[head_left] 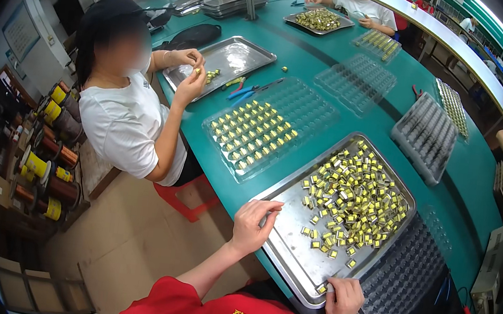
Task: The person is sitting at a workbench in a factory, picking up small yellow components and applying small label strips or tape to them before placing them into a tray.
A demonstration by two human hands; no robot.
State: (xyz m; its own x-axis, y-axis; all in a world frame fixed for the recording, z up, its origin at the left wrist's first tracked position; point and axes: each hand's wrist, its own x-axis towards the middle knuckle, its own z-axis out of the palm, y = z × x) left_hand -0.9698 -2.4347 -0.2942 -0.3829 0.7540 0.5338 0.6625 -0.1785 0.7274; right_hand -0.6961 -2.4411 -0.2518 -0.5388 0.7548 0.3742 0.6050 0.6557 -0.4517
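"hovering over the left rim of the metal tray (pixel 283 247), does the left grip (pixel 254 225) hold anything?"

"it looks loosely curled and no piece shows, but the fingers hide their undersides, so one cannot tell. the right grip (pixel 344 298) is at the near corner, fingertips right beside a single component (pixel 322 289); whether they pinch it or only touch it, the view does not settle."

"and the other pieces?"

"in the same tray: a heap of components (pixel 355 197) fills the far and right part, with a few strays nearer."

"how is such a piece best handled?"

"probably singly, lightly by its sides, so that nothing gets scuffed. strays seem easier than digging into the heap, where pieces may snag on one another."

"what about the materials?"

"the components are small and blocky, yellow on one face with shiny greyish sides. the tray is smooth, scuffed metal with rounded corners and a raised lip. on the green tabletop (pixel 280 169), a clear plastic blister tray (pixel 304 101) holds yellow pieces in rows; right of the metal one, a pocketed plastic sheet (pixel 405 274) looks thin and glossy."
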